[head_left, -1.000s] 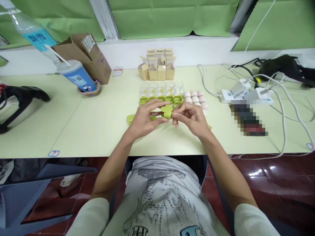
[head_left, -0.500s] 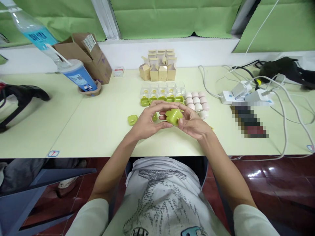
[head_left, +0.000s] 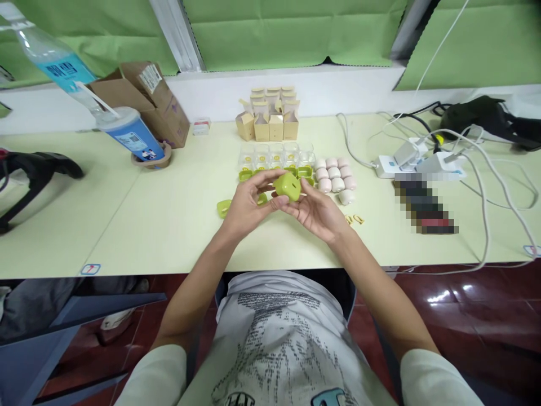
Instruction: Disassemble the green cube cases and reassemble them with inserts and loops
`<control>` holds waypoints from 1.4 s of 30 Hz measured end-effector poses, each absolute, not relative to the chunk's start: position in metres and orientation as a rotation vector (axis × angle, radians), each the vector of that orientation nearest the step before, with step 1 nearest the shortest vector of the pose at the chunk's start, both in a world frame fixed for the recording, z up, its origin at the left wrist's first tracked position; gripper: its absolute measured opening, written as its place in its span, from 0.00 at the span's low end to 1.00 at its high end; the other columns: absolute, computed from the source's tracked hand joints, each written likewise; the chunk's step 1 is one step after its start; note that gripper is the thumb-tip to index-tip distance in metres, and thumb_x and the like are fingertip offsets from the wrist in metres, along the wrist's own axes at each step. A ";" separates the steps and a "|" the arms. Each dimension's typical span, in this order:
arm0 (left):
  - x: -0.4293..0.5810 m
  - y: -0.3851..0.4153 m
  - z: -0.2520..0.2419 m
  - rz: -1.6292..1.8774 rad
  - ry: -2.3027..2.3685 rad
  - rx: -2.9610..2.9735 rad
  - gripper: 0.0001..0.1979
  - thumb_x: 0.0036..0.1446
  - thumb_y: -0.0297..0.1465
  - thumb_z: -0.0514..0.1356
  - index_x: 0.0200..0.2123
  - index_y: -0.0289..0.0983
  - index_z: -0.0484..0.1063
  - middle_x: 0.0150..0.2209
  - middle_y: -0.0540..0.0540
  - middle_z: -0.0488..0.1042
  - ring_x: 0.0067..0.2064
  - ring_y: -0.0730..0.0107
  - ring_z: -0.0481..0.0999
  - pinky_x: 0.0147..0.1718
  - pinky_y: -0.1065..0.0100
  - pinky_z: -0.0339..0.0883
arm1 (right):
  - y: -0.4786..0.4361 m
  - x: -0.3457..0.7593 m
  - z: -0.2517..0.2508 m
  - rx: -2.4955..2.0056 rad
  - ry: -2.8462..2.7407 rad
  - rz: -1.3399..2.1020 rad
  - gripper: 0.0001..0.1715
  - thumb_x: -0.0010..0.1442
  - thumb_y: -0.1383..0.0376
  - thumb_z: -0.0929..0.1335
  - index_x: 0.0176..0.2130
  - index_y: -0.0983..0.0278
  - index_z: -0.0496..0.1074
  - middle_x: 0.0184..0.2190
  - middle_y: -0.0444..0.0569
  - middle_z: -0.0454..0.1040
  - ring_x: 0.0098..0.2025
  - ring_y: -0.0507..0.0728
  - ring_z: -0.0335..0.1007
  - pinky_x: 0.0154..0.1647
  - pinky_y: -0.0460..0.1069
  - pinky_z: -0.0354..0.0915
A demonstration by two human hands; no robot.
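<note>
Blue-labelled, a drink cup [head_left: 133, 135] is set far left on the pale table [head_left: 169, 237]. A loose green piece [head_left: 224, 207] is laid just left of the left hand [head_left: 245, 207], whose fingers are clamped on a small green case [head_left: 288, 186], held above the table's middle. The case is gripped from the right by the right hand [head_left: 319, 211]. Pink egg-shaped pieces [head_left: 336, 179] are grouped further right.

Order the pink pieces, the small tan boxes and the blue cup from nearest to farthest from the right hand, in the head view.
1. Pink pieces, just beyond the right hand.
2. Small tan boxes, at the back.
3. Blue cup, far left.
</note>
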State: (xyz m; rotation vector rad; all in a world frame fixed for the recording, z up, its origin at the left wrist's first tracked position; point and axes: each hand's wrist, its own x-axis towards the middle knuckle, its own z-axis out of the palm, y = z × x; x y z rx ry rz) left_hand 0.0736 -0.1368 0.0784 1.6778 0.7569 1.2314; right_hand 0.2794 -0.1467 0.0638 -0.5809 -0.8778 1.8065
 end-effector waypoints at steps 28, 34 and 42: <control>0.087 -0.151 0.074 0.804 1.241 2.365 0.33 0.68 0.22 0.69 0.74 0.38 0.71 0.65 0.36 0.82 0.67 0.45 0.81 0.69 0.41 0.75 | -0.205 0.358 0.082 -0.989 -2.283 -0.111 0.17 0.79 0.68 0.70 0.58 0.54 0.86 0.55 0.57 0.85 0.42 0.61 0.84 0.42 0.58 0.82; 0.082 -0.142 0.064 0.867 1.261 2.394 0.33 0.64 0.20 0.72 0.70 0.39 0.73 0.59 0.39 0.85 0.63 0.48 0.84 0.64 0.47 0.78 | -0.148 0.309 0.060 -1.003 -2.405 0.119 0.18 0.82 0.64 0.65 0.52 0.60 0.86 0.61 0.64 0.80 0.51 0.67 0.86 0.46 0.62 0.85; 0.067 -0.140 0.077 0.739 1.620 2.408 0.25 0.68 0.22 0.69 0.67 0.36 0.77 0.65 0.33 0.83 0.68 0.36 0.80 0.62 0.40 0.80 | -0.093 0.328 0.056 -1.037 -2.488 0.077 0.18 0.78 0.69 0.67 0.53 0.63 0.88 0.61 0.65 0.81 0.57 0.70 0.84 0.63 0.68 0.82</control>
